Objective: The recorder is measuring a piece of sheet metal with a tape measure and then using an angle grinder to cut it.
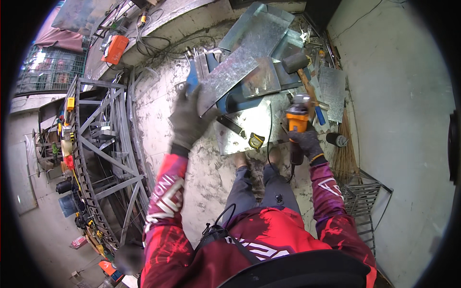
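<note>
My gloved left hand (190, 119) is slightly blurred beside the lower left end of a long galvanized sheet strip (228, 79). Its fingers look spread; whether the thumb touches the strip's edge I cannot tell. In my gloved right hand (307, 142) is an orange angle grinder (297, 120), gripped by its body with the head pointing away from me. A black cord hangs from the tool near my legs. Between my hands, a yellow and black tape measure (256, 140) lies on a bright metal sheet (230, 139), near a dark flat bar (231, 126).
More metal sheets (261, 24) pile up ahead, with a mallet (295, 62) on them. A dark cylinder (336, 139) and thin rods (346, 153) lie to the right by the wall. A steel frame rack (110, 163) stands left; an orange case (115, 49) sits far left. Cables (158, 45) coil behind.
</note>
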The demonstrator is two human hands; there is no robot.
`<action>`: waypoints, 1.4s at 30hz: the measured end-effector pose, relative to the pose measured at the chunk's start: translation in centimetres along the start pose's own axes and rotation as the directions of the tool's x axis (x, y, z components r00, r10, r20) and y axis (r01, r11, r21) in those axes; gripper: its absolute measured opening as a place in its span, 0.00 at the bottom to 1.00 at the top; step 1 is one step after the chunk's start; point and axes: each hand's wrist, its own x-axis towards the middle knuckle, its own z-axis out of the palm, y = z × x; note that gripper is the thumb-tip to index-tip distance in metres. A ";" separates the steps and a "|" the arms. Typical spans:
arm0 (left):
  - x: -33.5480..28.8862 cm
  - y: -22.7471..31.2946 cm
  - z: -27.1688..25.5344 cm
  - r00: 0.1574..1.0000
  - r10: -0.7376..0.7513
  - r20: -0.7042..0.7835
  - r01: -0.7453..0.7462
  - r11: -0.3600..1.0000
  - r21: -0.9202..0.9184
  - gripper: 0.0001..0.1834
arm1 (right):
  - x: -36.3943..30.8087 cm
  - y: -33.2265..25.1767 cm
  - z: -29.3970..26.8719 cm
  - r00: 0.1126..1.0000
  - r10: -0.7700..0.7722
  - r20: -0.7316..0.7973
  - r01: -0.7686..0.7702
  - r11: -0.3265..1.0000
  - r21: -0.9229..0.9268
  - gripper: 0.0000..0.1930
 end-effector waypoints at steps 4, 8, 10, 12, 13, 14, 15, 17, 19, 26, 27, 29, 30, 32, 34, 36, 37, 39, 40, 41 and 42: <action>-4.5 14.8 2.6 0.728 0.052 0.683 0.613 0.397 -0.683 0.51 | -2.8 -5.9 -0.7 0.978 -0.150 -0.142 0.188 0.930 0.315 0.18; -5.9 21.6 6.7 0.851 0.099 0.516 0.441 0.399 -0.804 0.45 | -5.6 -10.9 -0.3 0.945 -0.168 -0.280 0.276 0.870 0.408 0.20; -4.0 22.7 4.1 0.693 0.401 0.599 0.641 0.037 -0.766 0.33 | -7.7 -12.2 -3.0 0.898 -0.439 -0.044 0.341 0.629 0.698 0.27; -4.1 23.0 3.9 0.525 0.703 0.481 0.791 -0.193 -0.581 0.25 | -9.2 -14.3 -4.9 0.847 -0.508 0.158 0.153 0.517 0.842 0.29; -3.7 23.5 3.2 0.466 0.745 0.476 0.834 -0.191 -0.517 0.24 | -9.2 -14.8 -5.5 0.846 -0.507 0.163 0.149 0.518 0.842 0.29; -3.3 24.1 2.9 0.407 0.784 0.468 0.874 -0.185 -0.450 0.24 | -8.8 -15.3 -5.9 0.831 -0.538 0.139 0.175 0.491 0.853 0.28; -2.9 24.3 3.2 0.410 0.779 0.474 0.874 -0.187 -0.449 0.24 | -8.4 -15.7 -5.9 0.816 -0.566 0.116 0.199 0.463 0.864 0.28; -1.7 24.5 3.7 0.666 0.554 0.499 0.698 -0.227 -0.680 0.25 | -7.7 -15.6 -5.4 0.860 -0.497 -0.111 0.423 0.577 0.699 0.28; -1.5 25.0 3.0 0.774 0.390 0.499 0.497 0.114 -0.860 0.29 | -8.3 -15.7 -5.1 0.876 -0.467 -0.119 0.401 0.572 0.715 0.25; -3.1 24.8 4.3 0.863 0.219 0.456 0.357 0.376 -0.855 0.49 | -7.3 -14.4 -2.4 0.754 -0.551 -0.358 0.657 0.640 0.398 0.25; -3.5 24.7 5.3 0.886 0.225 0.406 0.322 0.334 -0.886 0.53 | -6.7 -14.2 -2.6 0.750 -0.561 -0.350 0.661 0.660 0.357 0.24; -3.1 24.3 4.6 0.855 0.223 0.468 0.391 0.316 -0.865 0.47 | -6.7 -14.6 -2.2 0.740 -0.586 -0.328 0.671 0.666 0.324 0.23; -2.8 24.1 4.1 0.819 0.232 0.525 0.452 0.303 -0.839 0.42 | -6.7 -14.8 -2.0 0.725 -0.613 -0.314 0.688 0.664 0.292 0.22; -2.1 23.5 3.1 0.809 0.212 0.548 0.430 0.422 -0.798 0.43 | -6.2 -15.2 -1.5 0.760 -0.583 -0.287 0.650 0.686 0.327 0.23; -1.2 23.2 1.4 0.794 0.214 0.569 0.395 0.530 -0.750 0.45 | -6.0 -15.3 -1.6 0.785 -0.551 -0.283 0.619 0.705 0.346 0.24; -0.3 22.5 -0.3 0.675 0.298 0.676 0.624 0.258 -0.737 0.42 | -5.5 -14.7 -1.7 0.894 -0.439 0.086 0.272 0.686 0.675 0.27; -0.1 21.7 0.2 0.653 0.343 0.675 0.631 0.247 -0.736 0.42 | -7.9 -17.5 2.2 0.884 -0.467 -0.031 0.383 0.684 0.621 0.27; -0.1 19.2 3.1 0.665 0.491 0.563 0.579 0.138 -0.804 0.41 | -6.3 -16.8 1.4 0.897 -0.440 -0.046 0.391 0.743 0.543 0.25; 0.6 18.1 4.3 0.656 0.614 0.439 0.537 0.028 -0.843 0.40 | -5.4 -16.5 1.2 0.911 -0.406 -0.067 0.387 0.791 0.474 0.23; 2.6 15.9 1.1 0.622 0.597 0.507 0.224 0.485 -0.845 0.37 | -5.9 -18.2 2.8 0.911 -0.377 -0.170 0.413 0.839 0.354 0.22; 3.6 14.0 1.4 0.606 0.549 0.576 0.073 0.683 -0.727 0.34 | -5.1 -18.3 3.2 0.927 -0.331 -0.178 0.373 0.870 0.322 0.23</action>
